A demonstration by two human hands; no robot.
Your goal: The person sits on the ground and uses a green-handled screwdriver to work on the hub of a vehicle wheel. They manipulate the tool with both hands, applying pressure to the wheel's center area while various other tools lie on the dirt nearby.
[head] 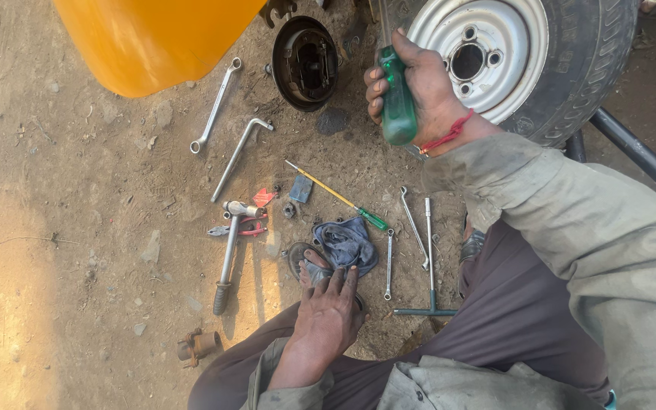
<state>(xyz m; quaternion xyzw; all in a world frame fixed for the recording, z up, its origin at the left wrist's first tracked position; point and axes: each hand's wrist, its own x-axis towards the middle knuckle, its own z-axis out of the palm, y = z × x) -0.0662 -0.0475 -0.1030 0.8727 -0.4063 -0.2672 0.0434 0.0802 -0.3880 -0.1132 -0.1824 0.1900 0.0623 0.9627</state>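
Your right hand (411, 83) grips a green-handled screwdriver (398, 95) upright at upper centre, shaft probably toward the wheel (495, 53); your left hand (329, 307) rests open on the blue rag (347, 243) below.

The screwdriver handle (398, 102) looks like glossy translucent green plastic. The wheel rim (487, 47) is painted metal, dull and scuffed, inside rough matt rubber. Wrenches (216, 105) shine as bare metal. The blue rag (347, 243) is crumpled cloth on gritty, dusty ground (77, 228).
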